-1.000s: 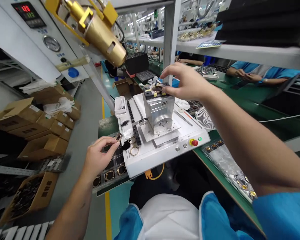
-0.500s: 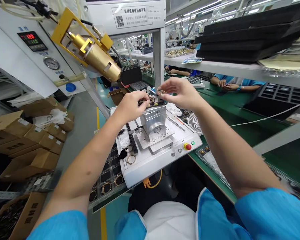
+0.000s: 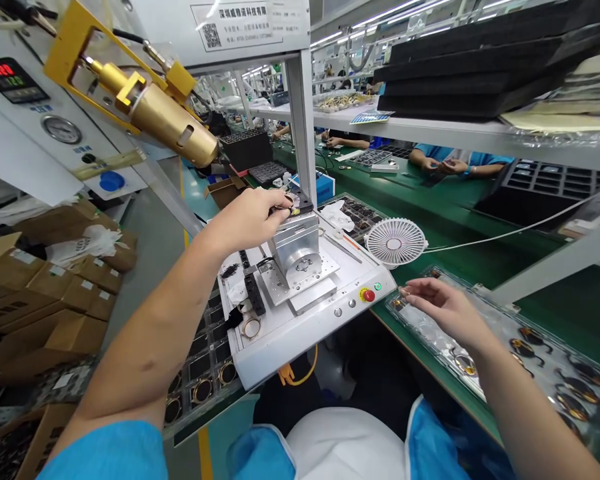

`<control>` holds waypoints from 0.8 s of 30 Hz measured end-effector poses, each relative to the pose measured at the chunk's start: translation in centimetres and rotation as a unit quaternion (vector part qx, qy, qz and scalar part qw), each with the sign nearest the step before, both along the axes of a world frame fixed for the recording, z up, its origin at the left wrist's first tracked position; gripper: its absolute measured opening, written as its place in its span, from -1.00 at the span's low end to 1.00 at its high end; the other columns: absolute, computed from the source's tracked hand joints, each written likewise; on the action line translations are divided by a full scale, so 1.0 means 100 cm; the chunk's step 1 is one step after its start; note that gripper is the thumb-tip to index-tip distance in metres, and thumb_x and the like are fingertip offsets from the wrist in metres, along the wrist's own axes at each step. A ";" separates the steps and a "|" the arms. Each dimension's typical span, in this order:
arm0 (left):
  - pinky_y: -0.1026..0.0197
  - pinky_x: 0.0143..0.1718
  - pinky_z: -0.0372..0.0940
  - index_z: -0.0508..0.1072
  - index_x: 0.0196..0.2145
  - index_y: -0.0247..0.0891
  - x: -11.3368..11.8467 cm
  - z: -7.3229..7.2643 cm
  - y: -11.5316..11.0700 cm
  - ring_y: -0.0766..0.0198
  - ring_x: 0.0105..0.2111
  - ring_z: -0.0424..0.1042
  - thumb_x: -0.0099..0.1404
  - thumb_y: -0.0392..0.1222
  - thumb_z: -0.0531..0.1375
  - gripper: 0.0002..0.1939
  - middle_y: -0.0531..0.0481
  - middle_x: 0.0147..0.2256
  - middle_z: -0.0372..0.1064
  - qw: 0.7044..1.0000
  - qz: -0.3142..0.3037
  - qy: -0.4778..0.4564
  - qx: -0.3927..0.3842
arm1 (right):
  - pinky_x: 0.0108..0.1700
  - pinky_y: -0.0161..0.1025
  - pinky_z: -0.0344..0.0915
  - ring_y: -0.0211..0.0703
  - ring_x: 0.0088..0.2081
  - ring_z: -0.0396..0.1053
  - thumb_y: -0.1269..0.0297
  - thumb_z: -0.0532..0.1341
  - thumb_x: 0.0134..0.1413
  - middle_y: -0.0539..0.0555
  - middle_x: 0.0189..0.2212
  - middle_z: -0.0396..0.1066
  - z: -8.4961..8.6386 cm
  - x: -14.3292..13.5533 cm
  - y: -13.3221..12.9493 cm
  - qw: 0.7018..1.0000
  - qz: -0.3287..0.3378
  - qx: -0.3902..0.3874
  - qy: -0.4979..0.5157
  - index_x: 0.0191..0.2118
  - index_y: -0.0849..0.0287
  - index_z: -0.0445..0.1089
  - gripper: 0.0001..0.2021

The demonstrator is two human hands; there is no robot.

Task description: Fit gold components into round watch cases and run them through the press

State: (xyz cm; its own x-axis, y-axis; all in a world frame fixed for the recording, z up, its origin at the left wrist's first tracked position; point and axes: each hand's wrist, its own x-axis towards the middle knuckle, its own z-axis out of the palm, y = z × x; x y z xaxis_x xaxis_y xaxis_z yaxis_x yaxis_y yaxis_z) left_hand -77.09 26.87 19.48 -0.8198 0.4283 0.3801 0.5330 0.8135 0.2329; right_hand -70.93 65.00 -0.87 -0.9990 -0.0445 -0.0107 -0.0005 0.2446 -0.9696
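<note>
My left hand [image 3: 260, 217] is at the top of the metal fixture block [image 3: 296, 243], thumb and fingers pinched on a round gold-rimmed part [image 3: 291, 200] on the black holder; the fingers cover much of it. My right hand [image 3: 443, 307] hovers over the near corner of a clear plastic tray [image 3: 430, 333] on the right. Its thumb and fingertips are pressed together at a tiny piece, too small to name. Loose watch-like parts with dark flex tails [image 3: 525, 347] lie in that tray. A gold watch ring [image 3: 251, 327] rests on the white machine base [image 3: 300, 347].
A gold dispensing cylinder [image 3: 175, 127] hangs at upper left. A small white fan [image 3: 396, 242] stands beside the machine's red stop button [image 3: 369, 295]. Tweezers [image 3: 347, 249] lie on the base. Black trays are stacked on the shelf [image 3: 430, 127]. A co-worker's hands [image 3: 443, 165] are farther back.
My right hand has moved from beside the fixture down and right to the clear tray. My left hand stays at the fixture. The view has shifted toward the right.
</note>
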 end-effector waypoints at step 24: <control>-0.35 0.43 -0.03 0.32 0.33 -0.10 0.050 -0.067 -0.011 -0.18 0.46 0.01 0.28 0.29 0.31 -0.22 -0.20 0.42 0.14 0.988 0.013 0.095 0.121 | -0.14 -0.06 0.37 0.06 -0.26 0.50 0.20 0.18 0.21 0.15 -0.22 0.56 -0.083 0.004 -0.047 0.947 0.134 0.287 0.042 0.50 0.25 -0.07 -0.20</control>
State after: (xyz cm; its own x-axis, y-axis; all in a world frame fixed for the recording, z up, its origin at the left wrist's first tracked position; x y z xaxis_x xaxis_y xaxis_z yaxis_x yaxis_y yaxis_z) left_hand -72.06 25.77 12.79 -0.7333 0.2863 0.6167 0.5658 0.7598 0.3201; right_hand -70.58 60.34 -9.20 -0.9511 -0.3074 -0.0302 -0.2089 0.7123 -0.6701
